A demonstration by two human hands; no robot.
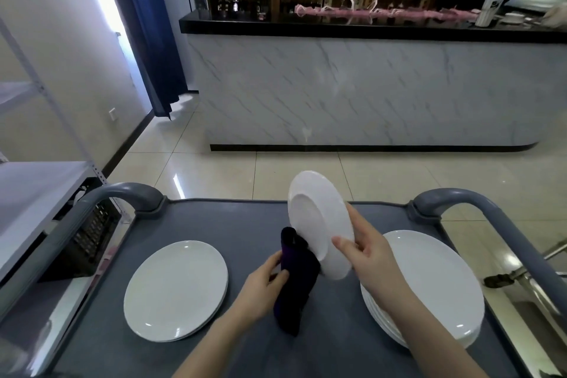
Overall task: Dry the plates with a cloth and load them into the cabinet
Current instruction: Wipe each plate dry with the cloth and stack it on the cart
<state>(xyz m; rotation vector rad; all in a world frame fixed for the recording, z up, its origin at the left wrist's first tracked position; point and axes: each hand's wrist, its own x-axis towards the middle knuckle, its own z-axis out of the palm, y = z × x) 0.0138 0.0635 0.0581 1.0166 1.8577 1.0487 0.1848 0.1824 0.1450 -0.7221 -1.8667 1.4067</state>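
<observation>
— While my right hand (365, 250) clamps the raised plate (319, 221) at its rim, thumb on the near face and fingers behind, my left hand (264, 282) grips the dark cloth (296, 282), which is bunched against the plate's lower edge.
— Where is that plate relative to the cloth?
— Above and just right of it, touching it. It stands tilted on edge and clear of the tabletop (245, 218).
— Handling notes?
— Glazed ceramic, I judge: rigid, moderately heavy, brittle, and slick wherever it is wet. Take hold at the rim, with thumb and fingers on opposite faces. The cloth is soft and conforms, so it can double as a grip pad.
— Other plates?
— Tall stack (429, 285) right of the cloth and short stack (176, 290) left of it. Both lie flat on the tabletop.
— Surface and room?
— Grey cart tabletop with curved handles at the far corners. It looks matte, so I judge slip risk low. Beyond the cloth is a glossy tiled floor (276, 169), then a marble-pattern bar counter (352, 86). Far left of the cloth is a metal shelf unit (36, 187). Which unit is the cabinet, I cannot tell.
</observation>
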